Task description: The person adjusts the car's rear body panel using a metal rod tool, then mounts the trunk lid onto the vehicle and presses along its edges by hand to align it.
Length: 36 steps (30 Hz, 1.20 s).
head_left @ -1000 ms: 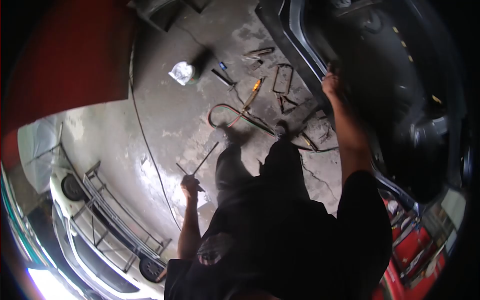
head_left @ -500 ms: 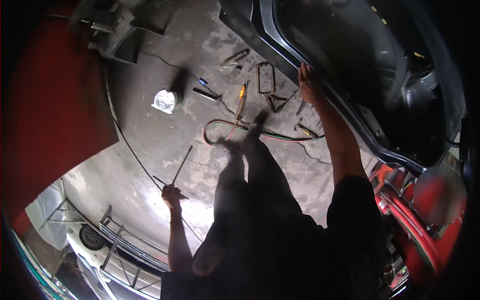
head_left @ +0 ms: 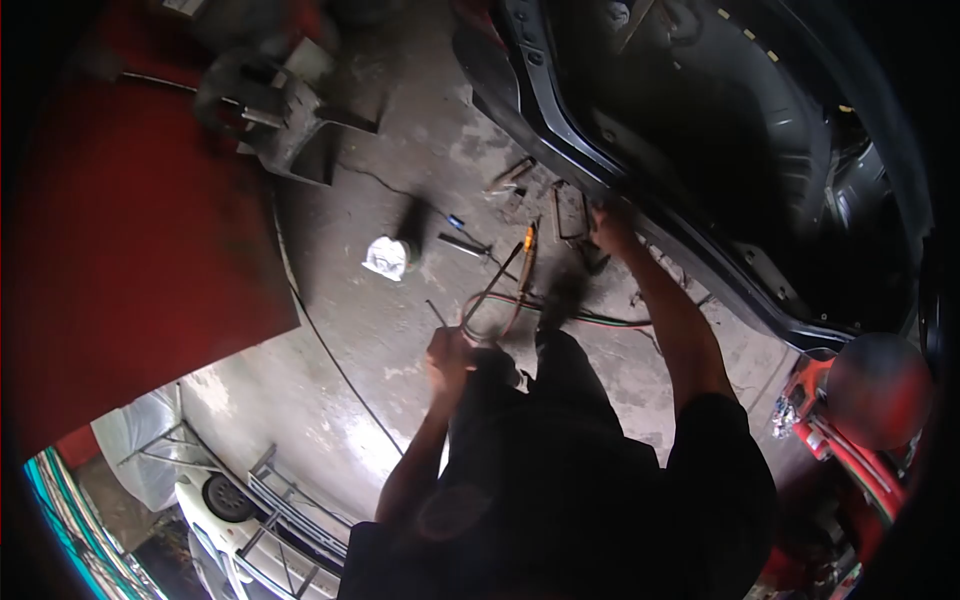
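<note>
Our left hand [head_left: 450, 358] curls its fingers round rods [head_left: 491, 285], perhaps to bundle them; whether our right hand [head_left: 612, 232] grips, we can't tell.

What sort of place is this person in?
Probably a car repair workshop: a dark, seemingly stripped car body stands beside the person, scattered tools and a red-and-green hose lie on the floor, and a white car shows nearby.

Below the bucket [head_left: 386, 258], I have bare floor [head_left: 365, 325], passable leftward until the cable [head_left: 318, 335]. Below right of the bucket, rods [head_left: 489, 288] in the left hand [head_left: 450, 355] and the hose [head_left: 612, 321] intrude. Right of it, the orange-handled tool [head_left: 528, 242] and metal frame [head_left: 556, 212] crowd me; beyond, the car body [head_left: 568, 132] blocks passage.
</note>
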### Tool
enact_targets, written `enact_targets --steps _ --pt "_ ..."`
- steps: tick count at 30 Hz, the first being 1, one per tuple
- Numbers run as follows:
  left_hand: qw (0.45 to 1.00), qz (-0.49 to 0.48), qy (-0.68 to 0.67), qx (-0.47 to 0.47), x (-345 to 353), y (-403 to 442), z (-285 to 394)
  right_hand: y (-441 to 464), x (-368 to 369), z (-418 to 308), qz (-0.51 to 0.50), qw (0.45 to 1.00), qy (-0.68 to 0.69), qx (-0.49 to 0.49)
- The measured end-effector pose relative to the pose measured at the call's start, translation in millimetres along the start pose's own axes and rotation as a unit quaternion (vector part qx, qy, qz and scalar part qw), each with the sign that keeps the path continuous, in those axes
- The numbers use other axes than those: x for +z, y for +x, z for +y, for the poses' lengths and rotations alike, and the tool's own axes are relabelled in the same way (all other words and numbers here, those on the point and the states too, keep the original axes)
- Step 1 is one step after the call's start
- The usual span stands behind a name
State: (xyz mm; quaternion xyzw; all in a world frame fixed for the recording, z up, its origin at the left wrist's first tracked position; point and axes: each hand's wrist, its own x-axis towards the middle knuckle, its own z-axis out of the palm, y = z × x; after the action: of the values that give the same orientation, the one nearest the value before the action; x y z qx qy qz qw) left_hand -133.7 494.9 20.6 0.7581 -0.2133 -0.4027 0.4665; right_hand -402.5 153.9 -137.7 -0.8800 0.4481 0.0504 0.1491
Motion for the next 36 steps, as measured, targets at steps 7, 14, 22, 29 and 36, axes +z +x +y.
enact_targets --steps 7,14,22,29,36 --pt "0.979 -0.054 0.173 0.089 31 33 97 -94 -73 -219 -0.078 0.727 0.680 -0.051" --pt "0.925 -0.274 0.147 0.217 26 97 97 -71 -112 -273 0.076 0.750 0.646 0.115" --pt "0.899 -0.428 0.094 0.015 -30 246 129 -42 -126 -346 0.261 0.524 0.758 0.288" --pt "0.813 -0.575 -0.042 -0.083 52 314 200 -13 -147 -393 0.345 0.647 0.632 0.251" --pt "0.841 -0.533 0.001 -0.088 108 347 218 30 -124 -370 0.320 0.725 0.519 0.321"
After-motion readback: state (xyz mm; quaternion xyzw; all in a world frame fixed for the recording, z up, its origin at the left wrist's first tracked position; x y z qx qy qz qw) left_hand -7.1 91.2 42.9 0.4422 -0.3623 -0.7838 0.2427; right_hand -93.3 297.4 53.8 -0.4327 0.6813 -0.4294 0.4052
